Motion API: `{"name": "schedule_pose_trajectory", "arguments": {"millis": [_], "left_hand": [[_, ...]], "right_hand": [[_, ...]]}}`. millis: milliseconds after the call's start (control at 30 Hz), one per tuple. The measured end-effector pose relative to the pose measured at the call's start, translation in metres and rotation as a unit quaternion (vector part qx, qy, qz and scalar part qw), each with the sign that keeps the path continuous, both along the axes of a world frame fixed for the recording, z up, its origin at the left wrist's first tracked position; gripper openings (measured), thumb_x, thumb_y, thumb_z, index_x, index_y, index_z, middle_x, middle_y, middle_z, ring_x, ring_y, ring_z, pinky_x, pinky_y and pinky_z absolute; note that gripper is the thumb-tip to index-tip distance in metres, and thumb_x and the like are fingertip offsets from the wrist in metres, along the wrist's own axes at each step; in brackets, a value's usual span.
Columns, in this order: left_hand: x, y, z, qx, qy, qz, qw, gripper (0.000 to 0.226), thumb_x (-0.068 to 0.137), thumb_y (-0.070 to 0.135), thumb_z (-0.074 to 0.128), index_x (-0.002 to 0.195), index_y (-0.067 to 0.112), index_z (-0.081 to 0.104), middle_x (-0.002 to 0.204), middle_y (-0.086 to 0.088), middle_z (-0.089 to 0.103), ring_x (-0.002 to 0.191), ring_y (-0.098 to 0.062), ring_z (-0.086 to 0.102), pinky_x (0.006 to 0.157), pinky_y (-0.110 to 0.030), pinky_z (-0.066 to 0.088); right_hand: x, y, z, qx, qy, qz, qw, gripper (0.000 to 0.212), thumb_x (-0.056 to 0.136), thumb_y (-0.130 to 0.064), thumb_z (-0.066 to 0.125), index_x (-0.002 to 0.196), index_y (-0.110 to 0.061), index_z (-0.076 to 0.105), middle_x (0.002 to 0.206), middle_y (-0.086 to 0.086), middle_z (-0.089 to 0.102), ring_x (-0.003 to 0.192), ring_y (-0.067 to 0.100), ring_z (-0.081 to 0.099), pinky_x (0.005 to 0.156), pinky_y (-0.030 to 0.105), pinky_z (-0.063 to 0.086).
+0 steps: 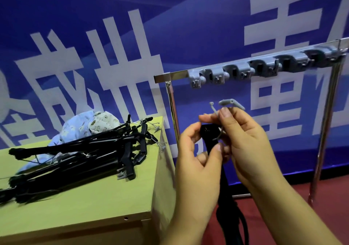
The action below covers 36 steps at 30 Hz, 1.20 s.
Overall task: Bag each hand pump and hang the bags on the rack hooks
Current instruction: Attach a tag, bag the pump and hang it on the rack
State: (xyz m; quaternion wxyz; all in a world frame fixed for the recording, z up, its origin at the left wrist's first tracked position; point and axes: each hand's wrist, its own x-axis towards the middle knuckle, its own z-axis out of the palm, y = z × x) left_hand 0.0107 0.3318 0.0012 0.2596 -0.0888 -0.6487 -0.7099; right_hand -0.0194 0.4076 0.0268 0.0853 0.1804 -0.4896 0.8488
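Note:
My left hand (194, 161) grips the top of a black hand pump (226, 193) that hangs down between my arms. My right hand (243, 135) pinches small grey plastic fittings (229, 103) tied to the pump's handle, just above my left fingers. A pile of black hand pumps (75, 156) lies on the green-topped table (94, 197) at the left, with a heap of light blue and beige cloth bags (85, 125) behind it. The metal rack (173, 112) stands at the right with a grey hook strip (245, 69) along its top bar; nothing hangs from the hooks.
A blue banner with large white characters (170, 27) covers the wall behind. The rack's right post (324, 131) stands on a red floor (321, 197). The table's right edge lies close to my left wrist.

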Motion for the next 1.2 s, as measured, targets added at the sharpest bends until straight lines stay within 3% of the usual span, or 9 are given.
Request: {"name": "schedule_pose_trajectory", "arguments": {"millis": [200,333,467,567,667,800,900,1033,1200], "left_hand": [[-0.003,-0.007,0.001,-0.072,-0.024,-0.029,0.997,0.032,0.086,0.004,0.065,0.103,0.023,0.045,0.083,0.025,0.070,0.076,-0.013,0.070,0.083,-0.045,0.054],[-0.018,-0.026,-0.003,-0.212,-0.060,0.022,0.975,0.029,0.068,0.045,0.066,0.089,0.038,0.048,0.084,0.016,0.063,0.069,-0.022,0.066,0.070,-0.050,0.057],[-0.027,-0.063,0.001,-0.377,-0.122,-0.024,0.918,0.038,0.064,0.063,0.064,0.087,0.035,0.054,0.081,0.006,0.064,0.074,-0.023,0.069,0.067,-0.039,0.056],[-0.051,-0.103,0.023,-0.428,-0.160,-0.026,0.889,0.030,0.078,0.044,0.071,0.083,0.015,0.063,0.069,-0.004,0.068,0.058,-0.010,0.065,0.054,-0.022,0.051],[-0.108,-0.153,0.043,-0.532,-0.181,0.120,0.819,0.017,0.093,0.025,0.057,0.095,0.011,0.067,0.084,-0.002,0.070,0.073,-0.010,0.065,0.070,-0.023,0.053],[-0.211,-0.226,0.056,-0.612,-0.230,0.247,0.715,0.027,0.097,0.014,0.045,0.117,0.015,0.064,0.118,-0.005,0.066,0.107,-0.022,0.059,0.092,-0.032,0.044],[-0.274,-0.264,0.059,-0.624,-0.305,0.241,0.678,0.032,0.099,0.011,0.038,0.121,0.010,0.060,0.128,-0.011,0.060,0.111,-0.027,0.056,0.093,-0.034,0.043],[-0.324,-0.290,0.036,-0.670,-0.408,0.197,0.588,0.036,0.103,0.018,0.031,0.126,0.001,0.054,0.138,-0.017,0.050,0.116,-0.028,0.048,0.099,-0.033,0.036],[-0.339,-0.301,0.013,-0.637,-0.494,0.089,0.585,0.039,0.102,0.034,0.034,0.126,0.016,0.059,0.139,-0.001,0.046,0.129,-0.024,0.043,0.104,-0.033,0.032]], "right_hand": [[-0.012,-0.004,-0.001,0.044,0.041,-0.067,0.996,0.019,0.094,-0.020,0.049,0.080,-0.012,0.060,0.067,-0.002,0.069,0.069,0.009,0.066,0.061,0.022,0.055],[-0.026,-0.016,-0.001,0.030,0.018,-0.056,0.998,0.020,0.096,-0.021,0.049,0.080,-0.013,0.058,0.065,-0.002,0.060,0.074,0.019,0.062,0.073,0.046,0.056],[-0.047,-0.028,-0.009,0.063,0.023,-0.053,0.996,0.022,0.097,-0.020,0.048,0.077,-0.016,0.056,0.054,-0.010,0.054,0.065,0.006,0.060,0.064,0.026,0.050],[-0.075,-0.034,-0.019,0.088,-0.008,-0.031,0.996,0.024,0.097,-0.018,0.047,0.074,-0.014,0.054,0.049,-0.011,0.052,0.057,0.002,0.057,0.055,0.016,0.047],[-0.098,-0.042,-0.030,0.122,-0.039,-0.010,0.992,0.028,0.095,-0.019,0.050,0.068,-0.014,0.054,0.047,-0.010,0.054,0.057,0.002,0.059,0.054,0.015,0.046],[-0.132,-0.050,-0.052,0.166,-0.068,-0.006,0.984,0.032,0.092,-0.024,0.056,0.062,-0.013,0.061,0.056,-0.003,0.065,0.068,0.014,0.065,0.069,0.036,0.049],[-0.153,-0.055,-0.064,0.190,-0.088,0.028,0.977,0.030,0.092,-0.029,0.053,0.068,-0.017,0.066,0.059,0.000,0.068,0.069,0.019,0.063,0.076,0.044,0.048],[-0.179,-0.068,-0.070,0.195,-0.116,0.073,0.971,0.034,0.092,-0.028,0.052,0.066,-0.008,0.061,0.053,0.007,0.063,0.063,0.029,0.051,0.064,0.041,0.040],[-0.207,-0.090,-0.076,0.183,-0.135,0.105,0.968,0.028,0.093,-0.024,0.050,0.073,-0.006,0.057,0.048,0.005,0.058,0.054,0.021,0.052,0.059,0.037,0.040]]}}
